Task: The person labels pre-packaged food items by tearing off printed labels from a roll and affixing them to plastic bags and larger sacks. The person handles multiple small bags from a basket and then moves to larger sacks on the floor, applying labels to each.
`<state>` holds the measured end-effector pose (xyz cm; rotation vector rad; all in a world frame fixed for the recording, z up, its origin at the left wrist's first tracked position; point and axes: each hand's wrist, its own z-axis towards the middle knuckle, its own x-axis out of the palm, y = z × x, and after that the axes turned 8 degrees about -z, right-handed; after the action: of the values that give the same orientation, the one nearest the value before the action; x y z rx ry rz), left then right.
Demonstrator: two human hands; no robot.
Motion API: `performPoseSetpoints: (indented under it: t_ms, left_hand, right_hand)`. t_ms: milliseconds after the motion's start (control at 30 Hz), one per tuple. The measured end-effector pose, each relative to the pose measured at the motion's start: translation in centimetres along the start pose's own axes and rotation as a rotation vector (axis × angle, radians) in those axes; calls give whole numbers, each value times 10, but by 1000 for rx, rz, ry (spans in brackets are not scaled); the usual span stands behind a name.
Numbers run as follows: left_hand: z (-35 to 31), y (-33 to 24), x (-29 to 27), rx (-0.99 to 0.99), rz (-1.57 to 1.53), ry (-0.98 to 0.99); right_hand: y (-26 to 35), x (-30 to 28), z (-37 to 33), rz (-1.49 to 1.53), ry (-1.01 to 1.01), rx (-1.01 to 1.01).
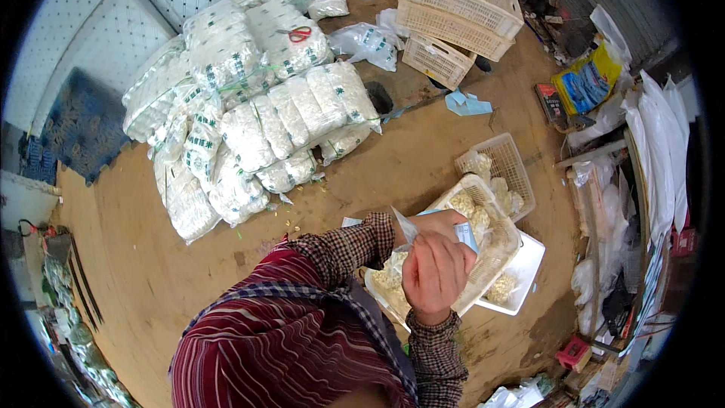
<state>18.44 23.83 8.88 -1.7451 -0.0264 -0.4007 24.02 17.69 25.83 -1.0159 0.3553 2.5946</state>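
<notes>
Over a cream plastic crate (495, 261), my hands are close together. My right hand (436, 276) has its fingers curled and pinched on a clear plastic bag (405, 225), whose thin edge sticks up at the fingertips. Just beyond it my left hand (430, 224) is bent at the knuckles, with its fingertips mostly hidden behind the right hand. Beside the two hands shows a blue and white printed piece (466, 236); I cannot tell whether it belongs to the bag. Pale clumps that look like mushrooms (462, 202) lie in the crate.
A second basket (521, 174) and a white tray (526, 276) flank the crate. Filled clear bags (291, 117) are piled at the far left, with red-handled scissors (299, 34) on top. Stacked crates (461, 7) stand at the back. A cluttered rack (634, 204) lines the right side.
</notes>
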Motion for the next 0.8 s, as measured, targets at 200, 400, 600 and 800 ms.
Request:
performPoseSetpoints:
  t_ms: [200, 400, 600, 800]
  left_hand:
    - [-11, -24, -28, -49, -29, 40]
    - [-25, -69, -9, 108, -152, -12]
    - [1, -72, 70, -200, -36, 307]
    - [-2, -45, 166, -395, 180, 779]
  right_hand:
    - [19, 34, -11, 298, 421, -324]
    - [-16, -8, -54, 329, 345, 55]
    - [-54, -61, -158, 251, -174, 1417]
    - [15, -83, -215, 717, -831, 1455]
